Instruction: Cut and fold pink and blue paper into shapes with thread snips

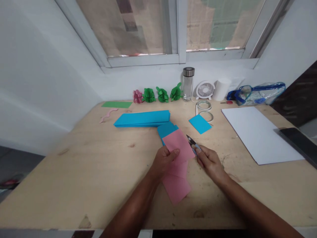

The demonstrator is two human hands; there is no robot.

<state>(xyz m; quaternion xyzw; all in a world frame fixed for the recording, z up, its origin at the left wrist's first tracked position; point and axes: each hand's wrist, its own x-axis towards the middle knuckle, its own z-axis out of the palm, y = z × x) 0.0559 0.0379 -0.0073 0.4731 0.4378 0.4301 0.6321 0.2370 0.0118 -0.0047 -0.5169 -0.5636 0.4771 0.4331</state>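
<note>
A pink paper piece (pixel 178 142) is pinched in my left hand (pixel 164 160), thumb on top and fingers beneath. My right hand (pixel 209 162) is closed around small thread snips (pixel 194 143), whose dark blades point up and left beside the paper's right edge. More pink paper pieces (pixel 177 188) lie below my left hand on the table. Just behind the held paper, small blue paper pieces (pixel 166 129) overlap, partly hidden by it. A long folded blue paper strip (pixel 143 118) rests farther back.
A lone blue rectangle (pixel 200 124) lies by tape rolls (pixel 206 115). Along the wall stand green paper shapes (pixel 149 95), a glass bottle (pixel 188 85), a small fan (pixel 205 89) and a clear pouch (pixel 261 94). White paper (pixel 260 135) and a phone (pixel 300 142) lie right.
</note>
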